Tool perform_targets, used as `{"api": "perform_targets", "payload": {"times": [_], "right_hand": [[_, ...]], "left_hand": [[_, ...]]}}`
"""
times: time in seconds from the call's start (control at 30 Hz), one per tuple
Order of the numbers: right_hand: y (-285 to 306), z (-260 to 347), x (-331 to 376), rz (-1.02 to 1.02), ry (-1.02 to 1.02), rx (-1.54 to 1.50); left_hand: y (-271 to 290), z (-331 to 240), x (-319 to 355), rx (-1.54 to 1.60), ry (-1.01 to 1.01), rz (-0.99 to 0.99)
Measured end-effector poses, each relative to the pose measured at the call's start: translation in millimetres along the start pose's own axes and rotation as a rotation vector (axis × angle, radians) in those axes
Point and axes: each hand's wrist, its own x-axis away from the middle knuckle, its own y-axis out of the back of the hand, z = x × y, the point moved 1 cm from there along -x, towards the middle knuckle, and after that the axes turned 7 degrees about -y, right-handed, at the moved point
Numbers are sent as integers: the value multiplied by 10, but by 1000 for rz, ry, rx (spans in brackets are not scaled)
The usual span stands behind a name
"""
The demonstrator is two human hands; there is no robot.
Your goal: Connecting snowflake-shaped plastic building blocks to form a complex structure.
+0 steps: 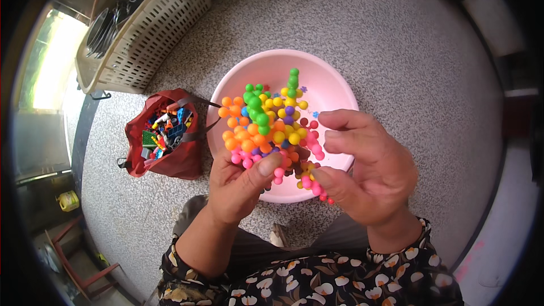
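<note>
My left hand [239,188] is closed around the lower left of a cluster of joined ball-shaped building pieces [242,134], its thumb pressed on the near side. Orange, green, yellow, pink, red, purple and blue balls make up the cluster, and a green stem sticks up from it. At its right side is my right hand [381,164], fingers apart and thumb close to some pink balls; whether the thumb touches them I cannot tell. Below the hands stands a round pink basin [334,88], its middle largely hidden by the cluster.
Left of the basin sits a red fabric bag [180,165] full of mixed toy bricks. A cream slotted plastic basket [150,39] with metal utensils stands at the upper left. A wooden chair [73,260] and a yellow container [68,200] are at the lower left on the speckled floor [408,68].
</note>
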Motion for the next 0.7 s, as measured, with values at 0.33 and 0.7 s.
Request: {"api": "perform_targets", "payload": {"times": [0.33, 0.7], "right_hand": [[21, -1143, 75, -219, -928, -417], [-393, -3456, 1608, 245, -965, 635]], "left_hand": [[404, -526, -197, 409, -158, 330], [877, -371, -410, 455, -109, 310]]}}
